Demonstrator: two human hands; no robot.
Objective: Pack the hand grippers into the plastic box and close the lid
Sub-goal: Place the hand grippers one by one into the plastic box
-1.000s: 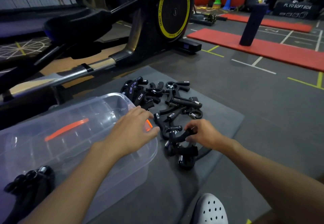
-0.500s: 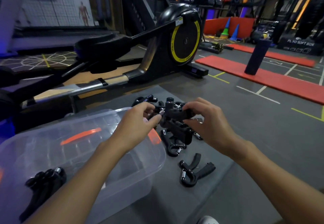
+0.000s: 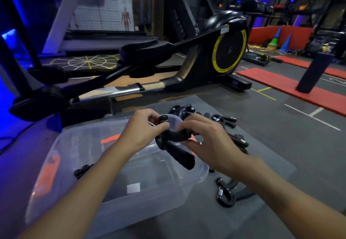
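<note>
hand gripper (image 3: 176,145) is pinched at frame centre by left hand (image 3: 144,132) and right hand (image 3: 209,141) | held just over right end of the plastic box (image 3: 140,207), handle angled down-right | box interior is found lower left, left hand nearer

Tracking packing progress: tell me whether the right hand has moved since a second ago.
Yes. The right hand, gripping a hand gripper, has lifted off the grey mat and shifted left, over the plastic box's rim.

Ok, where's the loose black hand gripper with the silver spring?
The black hand gripper lies low right in the head view on the grey mat, right of the clear plastic box, beneath the right forearm.
</note>
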